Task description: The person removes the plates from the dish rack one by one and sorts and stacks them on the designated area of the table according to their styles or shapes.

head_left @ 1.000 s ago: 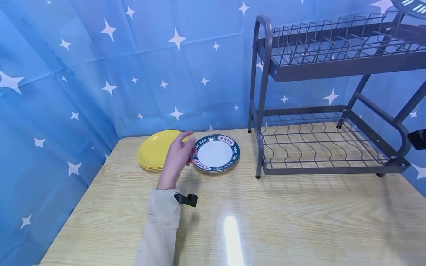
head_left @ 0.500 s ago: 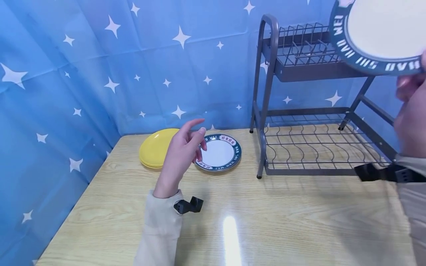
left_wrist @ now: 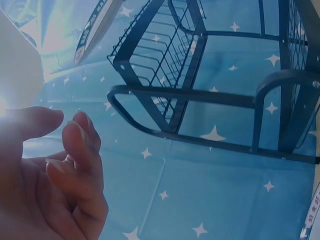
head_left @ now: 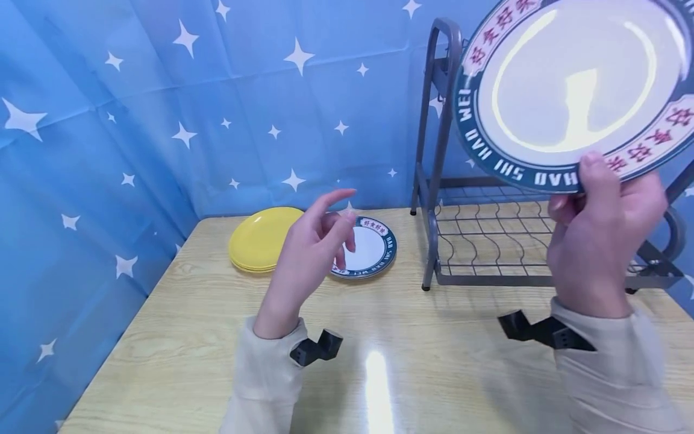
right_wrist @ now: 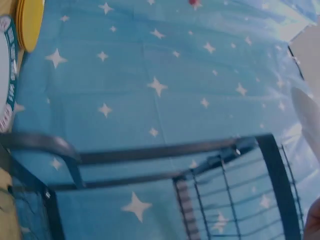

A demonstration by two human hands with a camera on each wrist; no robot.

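Observation:
My right hand [head_left: 607, 241] grips a white plate [head_left: 542, 84] by its lower rim, thumb on the face. The plate has a dark green lettered border with red characters and is held up tilted in front of the dish rack [head_left: 441, 120]. My left hand [head_left: 311, 253] is raised over the table with fingers loosely bent and nothing in them. Behind its fingertips lies another plate [head_left: 374, 250] of the same pattern, partly hidden by the hand. In the left wrist view the left fingers [left_wrist: 80, 140] show bare. Only a bit of the right hand [right_wrist: 314, 220] shows in the right wrist view.
A stack of yellow plates [head_left: 260, 241] lies at the back left of the wooden table [head_left: 179, 349]. The two-tier rack's lower wire shelf [head_left: 488, 241] stands close to the tabletop. A blue star-patterned curtain [head_left: 135, 120] hangs behind.
The right hand has come in from the right with the plate, moving left and tilting its face toward the head camera. The left hand has moved slightly right, away from the yellow plates.

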